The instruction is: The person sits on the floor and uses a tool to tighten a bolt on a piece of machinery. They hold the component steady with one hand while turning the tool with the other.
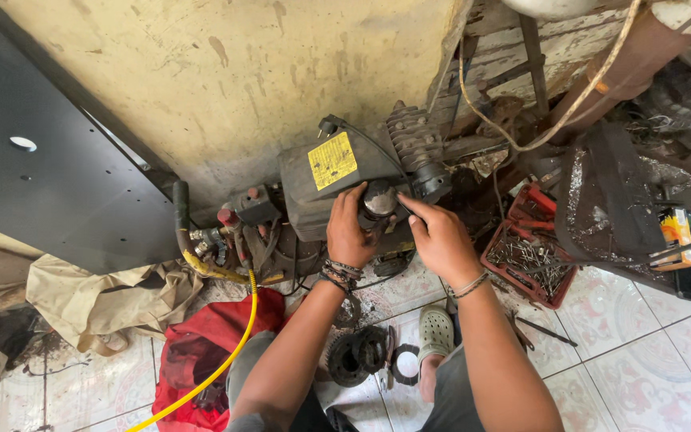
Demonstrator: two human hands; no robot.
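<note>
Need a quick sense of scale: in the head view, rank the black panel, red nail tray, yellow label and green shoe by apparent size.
1. black panel, though nearer the camera
2. red nail tray
3. yellow label and green shoe: too alike to rank

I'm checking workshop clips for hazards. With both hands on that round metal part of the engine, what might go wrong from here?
The left hand and right hand are bare on a greasy round metal part, so they may slip and get scraped on the engine. The yellow hose runs beside the person's knee, so it might snag a leg. Loose ring parts lie by the sandalled foot, easy to step on.
</note>
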